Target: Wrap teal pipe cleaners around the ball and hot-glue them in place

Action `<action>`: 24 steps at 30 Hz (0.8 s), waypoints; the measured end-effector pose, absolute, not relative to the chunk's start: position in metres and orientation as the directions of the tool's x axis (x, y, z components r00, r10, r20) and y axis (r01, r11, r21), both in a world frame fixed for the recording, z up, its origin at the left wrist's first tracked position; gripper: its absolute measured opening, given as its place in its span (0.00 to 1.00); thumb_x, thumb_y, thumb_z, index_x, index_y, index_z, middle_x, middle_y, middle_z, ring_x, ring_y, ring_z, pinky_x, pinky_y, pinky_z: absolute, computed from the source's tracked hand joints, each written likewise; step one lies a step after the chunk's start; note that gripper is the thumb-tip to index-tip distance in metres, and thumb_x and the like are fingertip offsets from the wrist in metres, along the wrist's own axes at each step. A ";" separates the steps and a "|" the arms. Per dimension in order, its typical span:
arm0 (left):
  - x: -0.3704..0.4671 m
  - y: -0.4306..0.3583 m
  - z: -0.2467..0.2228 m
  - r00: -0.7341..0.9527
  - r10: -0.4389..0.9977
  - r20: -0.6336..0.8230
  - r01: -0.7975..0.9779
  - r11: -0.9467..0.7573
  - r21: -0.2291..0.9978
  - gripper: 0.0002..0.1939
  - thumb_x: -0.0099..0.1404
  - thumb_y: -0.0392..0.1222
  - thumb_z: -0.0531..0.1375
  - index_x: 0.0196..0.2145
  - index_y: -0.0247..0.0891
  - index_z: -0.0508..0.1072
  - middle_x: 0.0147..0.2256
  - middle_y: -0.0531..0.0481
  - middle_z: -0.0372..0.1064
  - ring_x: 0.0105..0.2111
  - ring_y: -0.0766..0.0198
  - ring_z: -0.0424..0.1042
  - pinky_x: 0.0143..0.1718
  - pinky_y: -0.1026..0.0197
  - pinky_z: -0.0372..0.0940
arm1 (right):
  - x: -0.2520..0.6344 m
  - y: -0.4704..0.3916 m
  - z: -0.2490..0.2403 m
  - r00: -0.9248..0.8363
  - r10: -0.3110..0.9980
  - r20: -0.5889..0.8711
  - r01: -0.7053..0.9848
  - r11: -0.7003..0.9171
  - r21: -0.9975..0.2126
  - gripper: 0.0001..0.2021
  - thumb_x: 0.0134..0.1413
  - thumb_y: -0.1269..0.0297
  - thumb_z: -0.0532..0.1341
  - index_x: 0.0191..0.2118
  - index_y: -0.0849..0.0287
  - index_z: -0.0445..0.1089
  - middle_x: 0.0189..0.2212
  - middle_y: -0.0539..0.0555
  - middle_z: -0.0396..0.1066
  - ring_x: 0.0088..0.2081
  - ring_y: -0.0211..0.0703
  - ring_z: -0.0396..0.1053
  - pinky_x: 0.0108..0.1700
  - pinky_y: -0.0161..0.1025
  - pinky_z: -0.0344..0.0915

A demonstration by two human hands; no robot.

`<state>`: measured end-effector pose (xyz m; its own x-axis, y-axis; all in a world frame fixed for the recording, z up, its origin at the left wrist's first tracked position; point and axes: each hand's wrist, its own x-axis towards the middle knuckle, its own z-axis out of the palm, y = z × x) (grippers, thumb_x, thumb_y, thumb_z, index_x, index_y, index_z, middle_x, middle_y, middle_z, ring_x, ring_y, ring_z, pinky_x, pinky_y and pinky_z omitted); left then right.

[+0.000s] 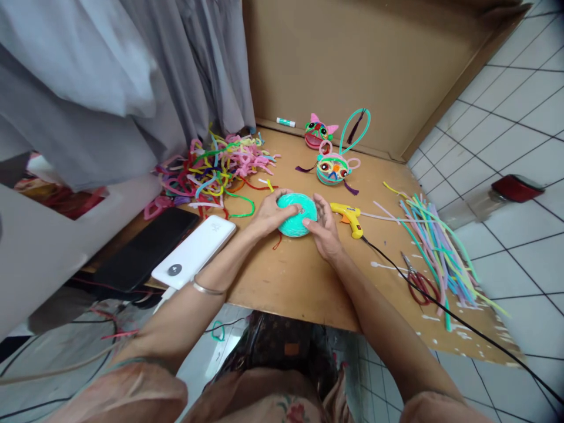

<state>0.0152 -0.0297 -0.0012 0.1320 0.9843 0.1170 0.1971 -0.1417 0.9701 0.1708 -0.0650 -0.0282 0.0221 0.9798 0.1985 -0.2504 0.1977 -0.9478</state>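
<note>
Turquoise coils form the disc at the centre of the frame, grasped between my left hand and right hand, over the counter. Its round shape looks complete; its visible side carries no eyes, unlike the two decorated figures above. The glue gun lies to the right, untouched.

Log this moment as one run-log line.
left hand, right hand: holding turquoise disc | yellow glue gun: on table | scissors: beside pipe cleaners
</note>
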 end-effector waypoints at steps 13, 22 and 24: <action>0.021 -0.035 0.005 0.084 0.991 0.107 0.301 -0.128 0.945 0.32 0.48 0.53 0.63 0.49 0.34 0.71 0.47 0.42 0.74 0.48 0.49 0.73 0.56 0.47 0.67 | 0.170 -0.065 -0.029 0.067 0.977 0.201 -0.207 0.211 -0.955 0.40 0.36 0.51 0.73 0.58 0.52 0.63 0.62 0.58 0.63 0.65 0.54 0.60 0.67 0.52 0.59; 0.022 -0.035 0.001 0.088 0.990 0.112 0.330 -0.135 0.934 0.31 0.50 0.52 0.63 0.50 0.35 0.71 0.46 0.42 0.75 0.46 0.50 0.73 0.55 0.46 0.68 | 0.168 -0.064 -0.035 0.104 0.971 0.215 -0.210 0.233 -0.950 0.38 0.39 0.53 0.71 0.59 0.52 0.61 0.63 0.58 0.62 0.65 0.53 0.60 0.67 0.52 0.58; 0.022 -0.034 0.000 0.089 0.988 0.123 0.334 -0.146 0.931 0.32 0.50 0.53 0.63 0.50 0.34 0.71 0.46 0.42 0.75 0.46 0.50 0.74 0.55 0.47 0.68 | 0.168 -0.064 -0.036 0.115 0.969 0.221 -0.189 0.239 -0.952 0.38 0.40 0.53 0.70 0.60 0.52 0.61 0.64 0.57 0.61 0.66 0.53 0.59 0.68 0.53 0.57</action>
<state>0.0223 -0.0345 -0.0001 0.0887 0.9885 0.1227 0.3336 -0.1456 0.9314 0.1681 -0.0642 -0.0364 0.1146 0.9686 0.2207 -0.1892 0.2394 -0.9523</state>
